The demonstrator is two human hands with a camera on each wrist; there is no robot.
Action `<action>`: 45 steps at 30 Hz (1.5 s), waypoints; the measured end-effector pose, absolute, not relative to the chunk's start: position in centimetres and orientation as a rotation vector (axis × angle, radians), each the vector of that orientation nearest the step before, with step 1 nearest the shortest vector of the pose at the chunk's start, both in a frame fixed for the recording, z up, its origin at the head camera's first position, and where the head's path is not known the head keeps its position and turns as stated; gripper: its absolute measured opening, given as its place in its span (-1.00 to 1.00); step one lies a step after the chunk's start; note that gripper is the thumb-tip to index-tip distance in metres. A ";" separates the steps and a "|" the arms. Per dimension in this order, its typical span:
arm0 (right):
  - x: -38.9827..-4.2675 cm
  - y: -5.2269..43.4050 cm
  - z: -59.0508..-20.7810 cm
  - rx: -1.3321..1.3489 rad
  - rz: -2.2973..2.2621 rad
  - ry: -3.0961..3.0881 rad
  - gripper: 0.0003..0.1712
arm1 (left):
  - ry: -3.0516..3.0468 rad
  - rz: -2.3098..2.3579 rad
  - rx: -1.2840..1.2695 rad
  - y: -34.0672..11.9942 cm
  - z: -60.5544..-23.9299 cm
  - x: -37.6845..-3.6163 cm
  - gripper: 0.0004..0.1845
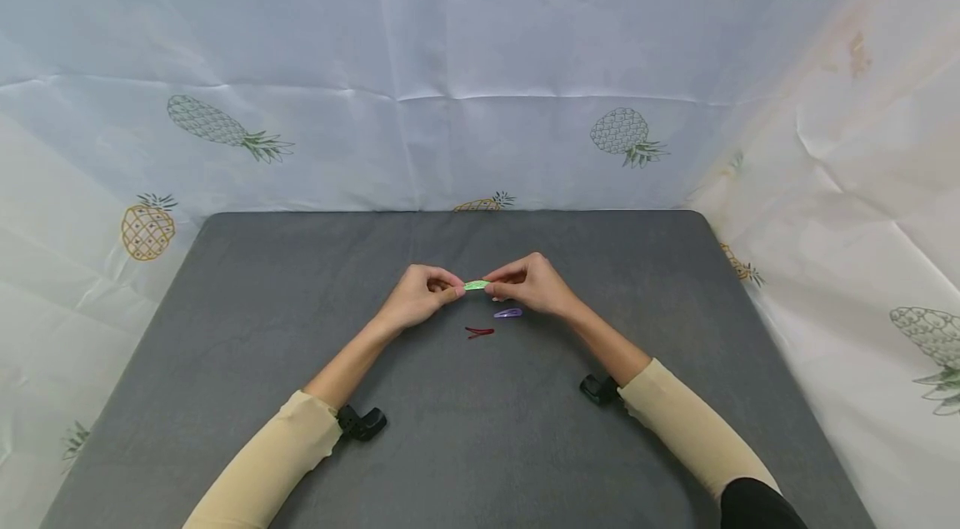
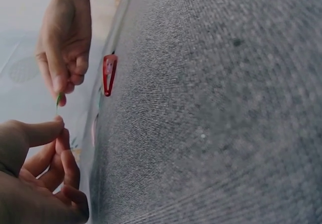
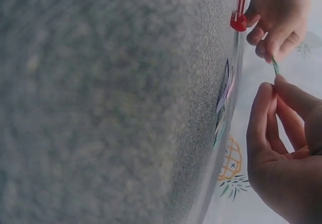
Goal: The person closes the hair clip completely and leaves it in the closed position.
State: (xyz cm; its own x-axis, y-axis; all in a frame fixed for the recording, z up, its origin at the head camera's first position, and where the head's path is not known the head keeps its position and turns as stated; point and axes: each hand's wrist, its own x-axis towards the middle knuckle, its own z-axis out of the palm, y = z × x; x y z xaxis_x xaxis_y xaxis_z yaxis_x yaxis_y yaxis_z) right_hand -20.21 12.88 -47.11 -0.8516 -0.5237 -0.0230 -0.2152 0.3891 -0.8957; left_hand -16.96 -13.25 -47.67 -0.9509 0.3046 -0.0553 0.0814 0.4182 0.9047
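Observation:
A small green snap hair clip (image 1: 476, 285) is held just above the grey table (image 1: 225, 329), pinched at one end by my left hand (image 1: 420, 296) and at the other by my right hand (image 1: 528, 283). In the left wrist view the green clip (image 2: 58, 102) shows edge-on between the left hand (image 2: 37, 168) and the right hand (image 2: 65, 38). In the right wrist view the green clip (image 3: 275, 65) shows just as thin, between the right hand (image 3: 282, 148) and the left hand (image 3: 279, 17). A purple clip (image 1: 507, 313) and a red clip (image 1: 479, 332) lie on the table below the hands.
The red clip (image 2: 109, 73) lies flat near the table edge, as does the red clip (image 3: 238, 16) in the right wrist view. The purple clip (image 3: 224, 100) also lies on the cloth. A pineapple-print sheet (image 1: 480, 96) walls the table at the back and sides.

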 end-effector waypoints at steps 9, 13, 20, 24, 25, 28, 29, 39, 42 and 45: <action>-20.4 13.0 -47.3 -0.652 -1.328 2.402 -0.77 | 2.509 1.479 0.390 -13.0 -48.1 -17.2 -0.85; -20.6 12.9 -47.4 -0.637 -1.290 2.415 -0.76 | 2.529 1.463 0.394 -12.9 -48.1 -17.2 -0.86; -20.8 12.7 -47.4 -0.621 -1.229 2.433 -0.76 | 2.573 1.426 0.419 -12.8 -48.1 -17.3 -0.87; -20.7 12.5 -47.4 -0.605 -1.201 2.442 -0.77 | 2.587 1.403 0.432 -12.7 -48.2 -17.4 -0.87; -20.7 12.5 -47.4 -0.605 -1.195 2.443 -0.78 | 2.589 1.399 0.437 -12.7 -48.2 -17.4 -0.88; -20.7 12.4 -47.4 -0.605 -1.181 2.446 -0.78 | 2.591 1.395 0.441 -12.7 -48.2 -17.4 -0.88; -20.7 12.4 -47.3 -0.605 -1.177 2.447 -0.78 | 2.593 1.392 0.444 -12.7 -48.2 -17.4 -0.88; -20.7 12.0 -47.3 -0.595 -1.172 2.454 -0.79 | 2.607 1.358 0.431 -12.7 -48.3 -17.4 -0.88; -20.7 12.0 -47.4 -0.596 -1.171 2.458 -0.80 | 2.608 1.358 0.439 -12.7 -48.2 -17.3 -0.88; -20.7 12.0 -47.5 -0.598 -1.169 2.459 -0.80 | 2.609 1.361 0.447 -12.7 -48.3 -17.3 -0.88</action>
